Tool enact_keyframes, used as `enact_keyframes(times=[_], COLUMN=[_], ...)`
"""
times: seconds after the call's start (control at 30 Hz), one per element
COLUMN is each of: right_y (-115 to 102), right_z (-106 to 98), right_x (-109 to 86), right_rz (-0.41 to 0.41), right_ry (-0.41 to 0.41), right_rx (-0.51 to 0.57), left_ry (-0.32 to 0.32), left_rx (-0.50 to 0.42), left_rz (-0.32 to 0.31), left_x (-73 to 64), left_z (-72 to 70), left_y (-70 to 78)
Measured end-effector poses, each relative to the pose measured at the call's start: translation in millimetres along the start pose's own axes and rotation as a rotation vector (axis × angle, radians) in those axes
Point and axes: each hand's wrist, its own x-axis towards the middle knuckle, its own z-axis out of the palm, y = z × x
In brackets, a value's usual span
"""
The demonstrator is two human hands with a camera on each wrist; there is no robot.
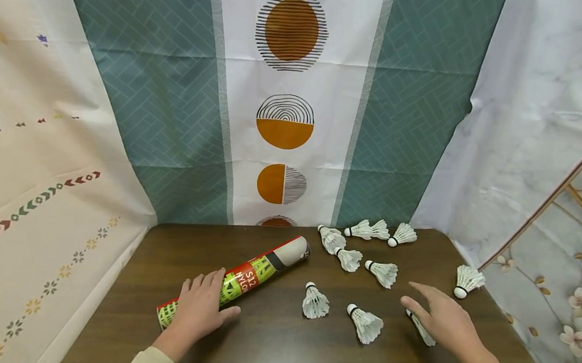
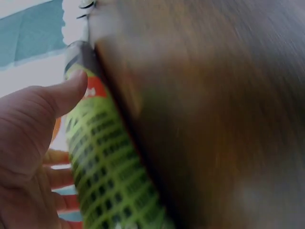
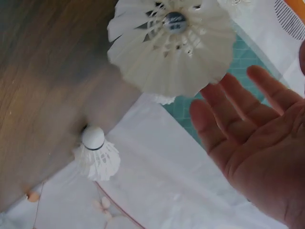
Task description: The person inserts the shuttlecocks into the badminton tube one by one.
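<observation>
**Left hand on the tube, right hand open above a shuttlecock**

Nearest, the left hand [image 1: 202,307] lies over the lower end of the shuttlecock tube [image 1: 240,279], fingers [image 1: 209,282] draped across its green-and-red label and the thumb [image 2: 71,90] pressed to its side, gripping it lightly. The tube lies flat on the brown surface [image 1: 268,339], slanting up and to the right, its grey cap end pointing away from the person.

The right hand [image 1: 443,320] hovers low with its fingers [image 3: 224,114] spread and relaxed, holding nothing. A white shuttlecock [image 1: 422,329] lies partly under its palm; whether the hand touches it cannot be told.

Just left of that hand lie two more shuttlecocks [image 1: 365,323], one tipped on its side, the other standing on its skirt [image 1: 315,302]. Farther off, a loose cluster of six [image 1: 352,249] is scattered toward the back edge, and a single one [image 1: 467,280] sits near the right edge.

Behind the surface hang patterned cloth backdrops [image 1: 287,101].
</observation>
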Motion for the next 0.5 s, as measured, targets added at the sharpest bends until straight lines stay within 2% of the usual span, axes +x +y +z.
enact_keyframes(times=[0.13, 0.3, 0.4, 0.5], right_y=[-0.7, 4.3, 7.2, 10.0], right_z=[1.7, -0.8, -4.6, -8.2], right_x=[-3.0, -7.8, -10.2, -12.0], right_rz=[0.055, 0.123, 0.177, 0.243], right_ry=[0.029, 0.037, 0.009, -0.054], right_rx=[-0.056, -0.099, -0.114, -0.118], left_ry=[0.044, 0.126, 0.158, 0.162], left_rx=[-0.01, 0.032, 0.061, 0.074], left_rz=[-0.043, -0.077, -0.088, -0.097], left_x=[8.9, 17.6, 22.3, 26.3], left_z=[17.0, 33.8, 39.8, 40.6], left_y=[6.5, 3.5, -1.0, -3.6])
